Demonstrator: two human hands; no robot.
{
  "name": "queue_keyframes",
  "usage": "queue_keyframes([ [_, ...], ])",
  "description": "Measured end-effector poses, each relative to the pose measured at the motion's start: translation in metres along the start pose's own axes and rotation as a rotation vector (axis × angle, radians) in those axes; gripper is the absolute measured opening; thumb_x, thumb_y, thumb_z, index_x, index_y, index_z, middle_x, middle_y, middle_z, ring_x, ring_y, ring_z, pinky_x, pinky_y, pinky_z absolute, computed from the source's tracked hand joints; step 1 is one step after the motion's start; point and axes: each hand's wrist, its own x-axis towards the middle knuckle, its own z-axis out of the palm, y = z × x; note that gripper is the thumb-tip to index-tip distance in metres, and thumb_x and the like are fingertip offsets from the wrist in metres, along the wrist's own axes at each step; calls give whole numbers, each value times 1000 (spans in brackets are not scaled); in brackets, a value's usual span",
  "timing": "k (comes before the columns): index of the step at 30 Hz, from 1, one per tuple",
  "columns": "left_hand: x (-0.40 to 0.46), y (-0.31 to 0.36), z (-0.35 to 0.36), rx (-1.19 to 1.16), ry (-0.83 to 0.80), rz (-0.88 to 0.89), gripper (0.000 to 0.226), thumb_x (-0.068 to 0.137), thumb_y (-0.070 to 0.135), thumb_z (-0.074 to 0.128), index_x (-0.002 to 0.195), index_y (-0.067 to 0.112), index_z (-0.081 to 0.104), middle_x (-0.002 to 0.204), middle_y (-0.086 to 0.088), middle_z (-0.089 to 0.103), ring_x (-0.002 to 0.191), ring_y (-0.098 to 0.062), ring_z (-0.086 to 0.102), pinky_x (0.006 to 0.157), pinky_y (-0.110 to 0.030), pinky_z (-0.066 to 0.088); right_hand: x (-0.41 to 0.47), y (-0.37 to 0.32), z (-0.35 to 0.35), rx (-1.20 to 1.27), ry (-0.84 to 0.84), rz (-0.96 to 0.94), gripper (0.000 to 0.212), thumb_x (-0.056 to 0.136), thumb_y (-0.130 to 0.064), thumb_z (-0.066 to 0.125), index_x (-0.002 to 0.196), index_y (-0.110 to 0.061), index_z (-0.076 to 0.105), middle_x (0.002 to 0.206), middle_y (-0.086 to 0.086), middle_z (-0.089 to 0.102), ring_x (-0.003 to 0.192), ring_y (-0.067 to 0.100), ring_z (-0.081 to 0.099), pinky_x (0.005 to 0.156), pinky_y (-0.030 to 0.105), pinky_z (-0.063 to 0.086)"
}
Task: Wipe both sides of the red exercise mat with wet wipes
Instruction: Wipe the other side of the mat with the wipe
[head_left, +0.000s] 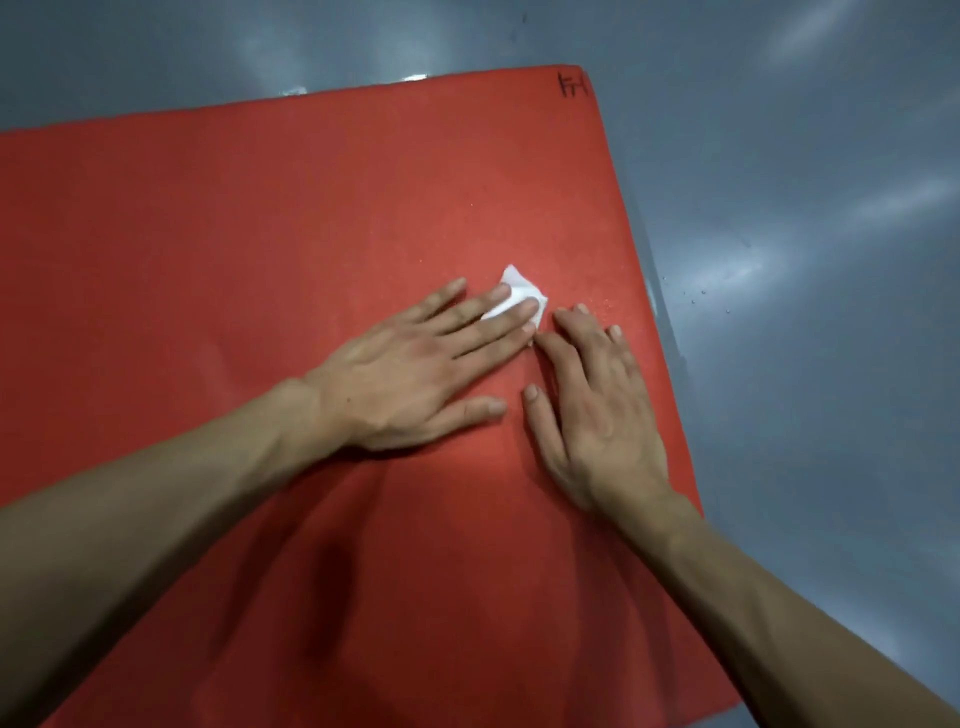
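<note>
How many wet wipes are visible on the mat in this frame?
1. A single white wet wipe lies on the red mat, pinned under the fingertips of the left hand, just beside the right hand. Others could be hidden under the hands.

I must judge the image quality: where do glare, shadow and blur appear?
Head view: pale glare streaks on the grey floor; the red mat is bright near the wet wipe and shadowed toward the near edge; left hand and right hand look slightly soft; wide-angle bending at the edges.
</note>
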Motion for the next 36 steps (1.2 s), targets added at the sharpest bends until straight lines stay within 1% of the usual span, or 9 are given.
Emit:
queue_keyframes([
  [6, 32, -58, -14, -99, 49, -394, 73, 106, 59, 10, 166, 17, 9, 173, -1, 2, 160, -23, -1, 129, -51, 4, 2, 1, 0, -19, 8, -7, 45, 99, -27, 51, 139, -7, 55, 153, 12, 46, 151, 27, 33, 125, 48, 22],
  [8, 39, -46, -17, -110, 46, -362, 77, 105, 60, 13, 166, 13, 12, 173, -6, 3, 160, -28, 1, 129, -52, 6, 2, 1, -1, -17, -1, -4, 46, 99, -28, 49, 139, -7, 55, 154, 12, 45, 151, 26, 32, 126, 48, 21],
  [12, 28, -33, -14, -42, -32, -56, 74, 107, 61, 13, 166, 18, 9, 174, -2, -1, 160, -22, -5, 130, -45, -1, 3, 1, -2, 9, -6, 1, 47, 97, -29, 50, 139, -8, 56, 154, 11, 46, 152, 26, 32, 125, 48, 22],
  [14, 40, -61, -22, -35, -13, -139, 72, 106, 59, 9, 166, 20, 8, 174, 0, 0, 160, -21, -3, 129, -46, 0, 4, 1, -3, 12, -9, 8, 47, 97, -30, 50, 138, -9, 57, 154, 11, 46, 152, 26, 32, 125, 48, 22],
  [18, 67, -102, -37, -127, 12, -512, 80, 101, 63, 4, 166, 15, 9, 174, -4, 0, 160, -27, -2, 129, -52, 4, 5, 0, -4, 22, -12, 17, 47, 96, -30, 50, 138, -10, 57, 154, 9, 46, 152, 24, 31, 125, 48, 22],
  [23, 64, -49, -29, -100, -33, -252, 78, 103, 64, 7, 166, 18, 6, 174, -1, -3, 160, -21, -8, 130, -44, -2, 6, 0, -4, 15, -15, 18, 49, 94, -31, 49, 137, -10, 58, 154, 10, 46, 151, 25, 32, 125, 48, 23],
  [28, 103, -84, -42, -126, 19, -542, 78, 104, 63, 6, 166, 15, 7, 174, -2, -4, 160, -26, -7, 129, -46, -6, 6, -1, -4, 1, -21, 24, 49, 94, -32, 48, 137, -11, 58, 154, 9, 46, 152, 25, 32, 125, 49, 23],
  [33, 138, -80, -46, -165, 40, -566, 72, 107, 60, 11, 166, 19, 11, 174, 2, -1, 160, -22, -6, 129, -48, -6, 7, -2, -3, -18, -33, 19, 50, 93, -32, 48, 138, -11, 58, 154, 10, 46, 152, 25, 32, 124, 49, 23],
  [36, 105, -93, -40, -182, 92, -751, 75, 104, 62, 5, 165, 19, 11, 174, 1, 2, 160, -20, -2, 129, -49, -4, 6, -1, -4, -20, -34, 20, 50, 94, -33, 47, 137, -10, 58, 154, 10, 45, 152, 26, 32, 124, 49, 22],
])
